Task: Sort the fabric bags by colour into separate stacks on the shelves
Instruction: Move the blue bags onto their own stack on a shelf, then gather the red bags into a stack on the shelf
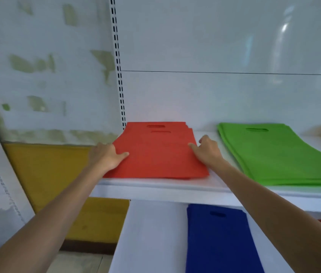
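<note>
Sorting is judged well advanced: green stack (283,154) and blue stack (218,239) laid, red stack (155,160) seemingly pinched by left grip (107,157) and right grip (208,150).

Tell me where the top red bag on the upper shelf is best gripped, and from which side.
Likely grip the top red bag at its left and right side edges, reaching from the front, where the left hand and right hand sit. It lies flat on its stack, sides free; its handle slot is at the far end.
</note>
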Tool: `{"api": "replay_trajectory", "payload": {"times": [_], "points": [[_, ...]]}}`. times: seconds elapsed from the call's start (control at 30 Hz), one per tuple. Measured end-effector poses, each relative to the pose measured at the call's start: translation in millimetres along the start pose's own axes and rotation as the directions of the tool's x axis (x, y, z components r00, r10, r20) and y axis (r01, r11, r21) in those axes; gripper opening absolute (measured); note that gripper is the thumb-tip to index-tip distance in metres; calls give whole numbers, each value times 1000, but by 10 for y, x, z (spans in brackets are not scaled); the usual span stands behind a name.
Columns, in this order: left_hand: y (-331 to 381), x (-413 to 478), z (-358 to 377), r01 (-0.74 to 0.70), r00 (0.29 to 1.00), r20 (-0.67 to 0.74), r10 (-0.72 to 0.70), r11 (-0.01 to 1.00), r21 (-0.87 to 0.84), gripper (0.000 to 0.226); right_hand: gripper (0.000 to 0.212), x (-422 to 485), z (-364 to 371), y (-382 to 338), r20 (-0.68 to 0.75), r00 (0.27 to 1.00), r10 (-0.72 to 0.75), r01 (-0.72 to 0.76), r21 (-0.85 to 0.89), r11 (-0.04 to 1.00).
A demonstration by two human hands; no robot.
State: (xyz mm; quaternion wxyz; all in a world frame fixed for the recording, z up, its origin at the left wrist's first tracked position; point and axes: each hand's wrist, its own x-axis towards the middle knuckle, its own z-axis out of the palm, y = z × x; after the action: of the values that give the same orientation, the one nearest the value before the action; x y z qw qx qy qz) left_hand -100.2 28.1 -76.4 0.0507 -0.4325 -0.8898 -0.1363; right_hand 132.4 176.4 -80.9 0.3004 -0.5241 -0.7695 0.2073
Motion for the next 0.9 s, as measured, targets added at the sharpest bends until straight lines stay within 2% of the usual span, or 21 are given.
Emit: {"api": "replay_trajectory", "payload": {"times": [0.1,0.17,0.27,0.37,0.43,0.6,0.63,0.73,0.8,0.9], "points": [[-95,220,-7,-1,1000,-5,1,996,-84,46,33,306,129,-76,36,995,97,-98,23,995],[-141,340,-19,13,999,33,-7,985,-174,41,39,439,150,-86,33,985,168,-170,51,984],[-174,421,-19,34,999,39,-22,941,-336,31,30,529,168,-84,38,974,223,-226,119,967],[-119,457,0,-2,999,-39,-15,915,-403,19,20,500,194,-117,16,985,169,-170,110,979],[-56,469,10,-39,998,-58,18,920,-390,8,11,453,206,-135,-94,991,91,-80,111,991],[187,430,5,-164,982,-156,109,904,-395,4,16,275,-11,-146,-297,955,3,48,166,985],[293,395,-16,-207,971,-198,134,887,-413,11,18,225,-120,-116,-332,943,-7,68,171,983],[751,218,-102,-368,920,-310,242,808,-460,30,35,-3,-560,108,-424,905,-13,103,188,977],[1143,59,-130,-470,878,-346,332,740,-482,34,49,-213,-930,366,-469,883,-2,94,174,980],[1845,-266,-83,-591,807,-376,456,644,-486,33,52,-603,-1574,883,-555,832,12,28,64,998]]}}
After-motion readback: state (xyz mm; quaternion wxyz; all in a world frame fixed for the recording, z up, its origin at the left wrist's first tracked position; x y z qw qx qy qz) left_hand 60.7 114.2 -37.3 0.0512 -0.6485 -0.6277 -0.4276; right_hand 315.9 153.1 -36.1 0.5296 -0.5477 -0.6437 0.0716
